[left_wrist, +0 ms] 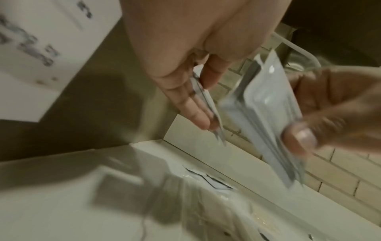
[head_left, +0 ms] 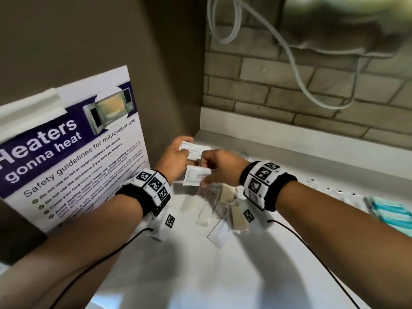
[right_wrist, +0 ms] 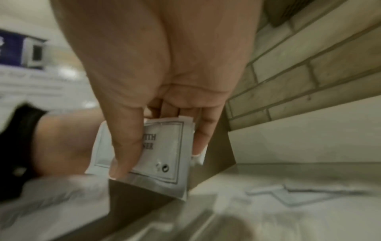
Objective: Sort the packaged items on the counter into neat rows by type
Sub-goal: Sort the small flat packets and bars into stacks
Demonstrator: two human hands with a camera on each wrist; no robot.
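The right hand (right_wrist: 156, 91) pinches a small white sachet (right_wrist: 163, 154) between thumb and fingers, the thumb laid down its printed face at the centre of the right wrist view. In the head view this sachet (head_left: 196, 175) sits mid-frame, raised above the tabletop (head_left: 223, 275). Just above it, the left hand (head_left: 176, 157) grips a second white sachet (head_left: 194, 148), fingers folded round its left edge; the two packets are near each other, whether touching cannot be told.

Both sachets look light, thin and floppy, probably with slick skins, so a pinch across the flat face near an edge should hold better than a grip on a corner. They are rectangular, white, with a thin dark border line and small black lettering, partly covered by the thumb.

Below the hands, at centre frame, a blurred heap of clear and beige packets (head_left: 223, 206) lies unsorted on the tabletop. Teal packets (head_left: 392, 212) lie at the right edge.
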